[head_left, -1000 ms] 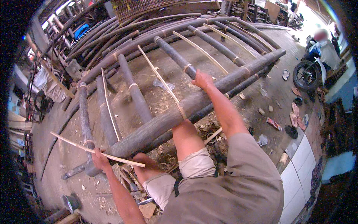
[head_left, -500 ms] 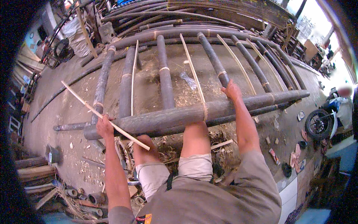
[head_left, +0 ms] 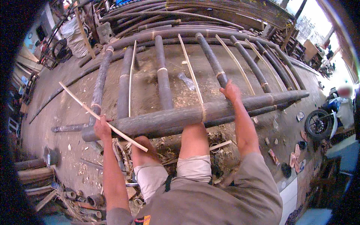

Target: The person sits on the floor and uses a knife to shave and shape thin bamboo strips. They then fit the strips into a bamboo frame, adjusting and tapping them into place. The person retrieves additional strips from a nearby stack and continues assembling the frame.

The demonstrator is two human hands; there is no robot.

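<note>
L hand [head_left: 102, 128] at 8 o'clock, closed round a thin bamboo strip [head_left: 80, 102] (pale, slanting), resting on the thick front bamboo pole [head_left: 168, 118]. R hand [head_left: 230, 92] at 1 o'clock, fingers curled, gripping a dark crosswise pole [head_left: 210, 58].

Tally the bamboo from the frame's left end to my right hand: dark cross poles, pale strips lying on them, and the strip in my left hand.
Dark cross poles: 4
Pale strips lying on them: 2
Pale strip in left hand: 1
Total: 7

Single head view, steeply downward, close.
</note>
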